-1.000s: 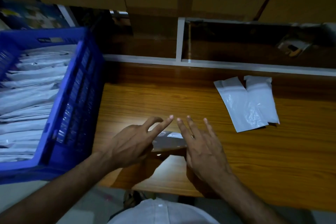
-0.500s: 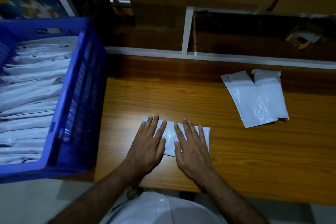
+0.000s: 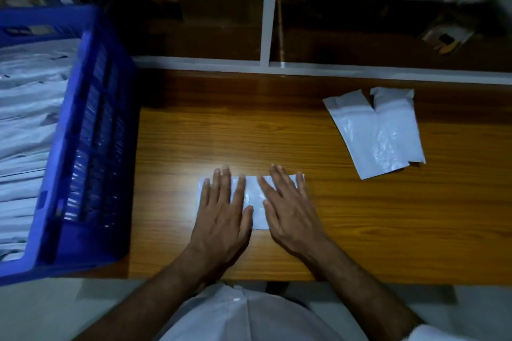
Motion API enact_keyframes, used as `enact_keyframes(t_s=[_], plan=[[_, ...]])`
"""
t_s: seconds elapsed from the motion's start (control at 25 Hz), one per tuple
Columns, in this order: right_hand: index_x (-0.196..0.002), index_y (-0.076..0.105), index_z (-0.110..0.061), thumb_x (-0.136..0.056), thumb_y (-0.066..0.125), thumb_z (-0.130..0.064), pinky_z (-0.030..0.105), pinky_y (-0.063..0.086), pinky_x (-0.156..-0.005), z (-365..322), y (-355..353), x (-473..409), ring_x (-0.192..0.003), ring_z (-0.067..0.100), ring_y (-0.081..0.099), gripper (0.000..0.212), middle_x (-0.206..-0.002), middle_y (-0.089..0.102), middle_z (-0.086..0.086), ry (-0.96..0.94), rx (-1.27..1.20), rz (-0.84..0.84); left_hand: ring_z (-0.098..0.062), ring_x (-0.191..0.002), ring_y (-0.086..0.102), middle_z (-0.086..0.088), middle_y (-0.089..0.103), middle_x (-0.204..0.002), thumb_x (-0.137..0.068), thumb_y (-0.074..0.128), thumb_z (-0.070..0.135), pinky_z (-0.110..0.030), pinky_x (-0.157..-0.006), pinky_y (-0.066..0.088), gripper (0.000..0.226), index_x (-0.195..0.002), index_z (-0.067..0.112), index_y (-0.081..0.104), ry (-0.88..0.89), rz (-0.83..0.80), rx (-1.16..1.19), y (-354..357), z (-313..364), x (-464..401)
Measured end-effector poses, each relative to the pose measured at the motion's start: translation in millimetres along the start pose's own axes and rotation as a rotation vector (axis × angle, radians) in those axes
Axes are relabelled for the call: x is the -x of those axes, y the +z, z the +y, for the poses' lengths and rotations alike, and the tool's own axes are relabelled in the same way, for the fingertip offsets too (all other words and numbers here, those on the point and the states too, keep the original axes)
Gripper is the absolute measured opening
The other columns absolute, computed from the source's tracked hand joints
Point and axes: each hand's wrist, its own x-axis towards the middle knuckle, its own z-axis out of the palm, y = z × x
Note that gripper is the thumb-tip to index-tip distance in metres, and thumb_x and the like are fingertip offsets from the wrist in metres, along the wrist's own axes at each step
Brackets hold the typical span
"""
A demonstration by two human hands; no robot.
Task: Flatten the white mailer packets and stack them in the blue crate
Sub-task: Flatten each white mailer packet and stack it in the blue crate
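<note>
White mailer packet (image 3: 256, 203) lies flat on the wooden surface (image 3: 360, 230), lengthwise along & close to the near edge, roughly mid-width. Both hands pressed on top of it, palms down, fingers straight & slightly spread: left hand (image 3: 221, 216) covers the packet's left half, right hand (image 3: 288, 207) the right half, w/ a strip of white showing between them; thumbs nearly meet over the middle. Neither hand grips anything, just flat pressure. Fingertips reach to or just past the packet's far edge. Toward the far right corner of the surface, 2 more packets (image 3: 376, 133) lie side by side, overlapping a bit, angled, well apart from the hands. At the left edge sits the blue crate (image 3: 91, 147), partly overhanging the near edge, holding a stack of white packets (image 3: 27, 119) in rows, filled near the rim. Along the far edge runs a white-framed shelf (image 3: 267, 25) w/ dark compartments; a small item sits in the right one, too blurred to tell what. Person's white garment (image 3: 249, 315) shows at bottom, below the near edge.
</note>
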Motion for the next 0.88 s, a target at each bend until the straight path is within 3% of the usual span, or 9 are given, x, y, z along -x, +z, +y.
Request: enact_keyframes(t_s=[0.08, 0.16, 0.44, 0.6, 0.68, 0.76, 0.88], plan=[[-0.165, 0.025, -0.023, -0.11, 0.034, -0.039, 0.054, 0.003, -0.129, 9.5, 0.5, 6.7, -0.161, 0.019, -0.001, 0.058, -0.174, 0.009, 0.009, 0.143, -0.008, 0.042, -0.033, -0.158, -0.001, -0.017, 0.002, -0.17, -0.108, 0.027, 0.043, -0.058, -0.124, 0.012, 0.062, -0.164, 0.019, 0.014, 0.111, -0.023, 0.003, 3.3, 5.1, -8.5], [-0.166, 0.021, -0.024, -0.11, 0.029, -0.043, 0.053, 0.005, -0.129, 14.2, 4.8, 12.9, -0.161, 0.02, -0.001, 0.06, -0.174, 0.007, 0.009, 0.196, 0.002, 0.036, -0.029, -0.158, -0.003, -0.012, -0.001, -0.171, -0.108, 0.026, 0.044, -0.056, -0.124, 0.01, 0.062, -0.164, 0.025, 0.009, 0.108, -0.043, 0.002, 8.8, 7.9, -13.7], [-0.166, 0.02, -0.022, -0.111, 0.027, -0.04, 0.05, 0.008, -0.13, 14.9, 7.3, 11.2, -0.161, 0.022, 0.0, 0.059, -0.174, 0.008, 0.008, 0.175, 0.053, 0.022, -0.025, -0.157, -0.01, -0.008, -0.009, -0.171, -0.108, 0.023, 0.047, -0.054, -0.126, 0.006, 0.062, -0.164, 0.029, 0.003, 0.067, -0.106, 0.032, 9.0, 11.3, -18.9], [-0.167, 0.017, -0.025, -0.108, 0.033, -0.047, 0.051, -0.002, -0.13, 17.6, -0.2, 14.5, -0.161, 0.021, -0.004, 0.064, -0.175, 0.001, 0.006, 0.126, -0.045, 0.007, -0.018, -0.153, -0.026, -0.006, -0.025, -0.167, -0.101, 0.03, 0.071, -0.047, -0.127, -0.008, 0.086, -0.162, 0.026, -0.012, 0.143, -0.215, 0.085, -19.2, -12.5, -6.4], [-0.167, 0.016, -0.025, -0.103, 0.046, -0.055, 0.051, -0.006, -0.129, 18.5, -6.9, 21.7, -0.161, 0.02, -0.004, 0.076, -0.175, 0.002, 0.005, 0.007, -0.111, -0.008, -0.018, -0.154, -0.025, -0.005, -0.025, -0.167, -0.1, 0.027, 0.075, -0.045, -0.127, -0.007, 0.089, -0.161, 0.026, -0.014, 0.212, -0.234, -0.042, -29.2, -33.9, 4.8], [-0.166, 0.019, -0.023, -0.097, 0.053, -0.062, 0.054, -0.003, -0.129, 14.4, -10.5, 27.8, -0.161, 0.02, 0.0, 0.086, -0.174, 0.006, 0.007, -0.136, -0.089, -0.035, -0.019, -0.156, -0.019, -0.004, -0.019, -0.169, -0.105, 0.021, 0.066, -0.045, -0.128, 0.0, 0.076, -0.162, 0.027, -0.011, 0.219, -0.209, -0.104, -29.3, -47.3, 10.9], [-0.166, 0.02, -0.022, -0.097, 0.053, -0.05, 0.057, 0.005, -0.129, 6.4, -6.3, 22.7, -0.161, 0.022, 0.006, 0.082, -0.174, 0.01, 0.01, -0.142, -0.025, -0.024, -0.02, -0.158, -0.003, -0.003, -0.003, -0.171, -0.106, 0.008, 0.062, -0.043, -0.128, 0.01, 0.067, -0.164, 0.028, 0.001, 0.205, -0.228, -0.078, -36.1, -46.4, 4.6]])
